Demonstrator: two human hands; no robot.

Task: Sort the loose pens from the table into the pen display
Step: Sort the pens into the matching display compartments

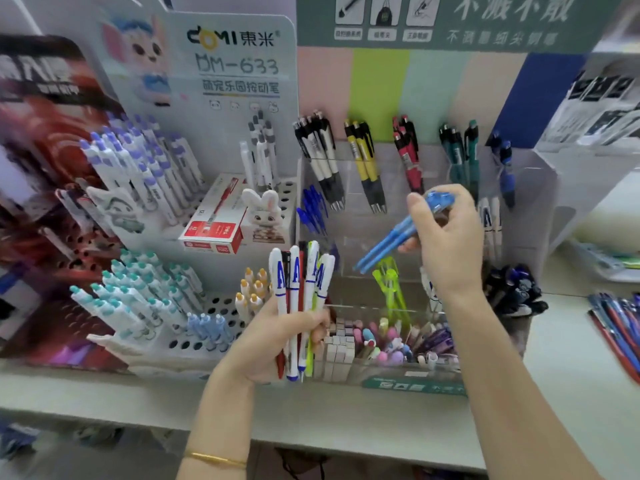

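Observation:
My left hand [268, 341] grips a bundle of pens [299, 299]: several white ones with blue lettering, a red one and a yellow-green one, held upright in front of the displays. My right hand [446, 237] pinches two light blue pens [391, 242] by their upper ends, tips slanting down-left, above the clear acrylic pen display [530, 188]. That display holds black-white, yellow, red, teal and blue pens in its upper row, dark blue pens at the left and green translucent pens [393, 289] lower down.
A white perforated display [221, 303] at the left holds purple, teal, orange and blue capped pens, a red pen box [214, 220] and a rabbit figure [265, 216]. Loose pens [620, 327] lie on the table at the right edge. Small erasers fill the front acrylic tray [412, 382].

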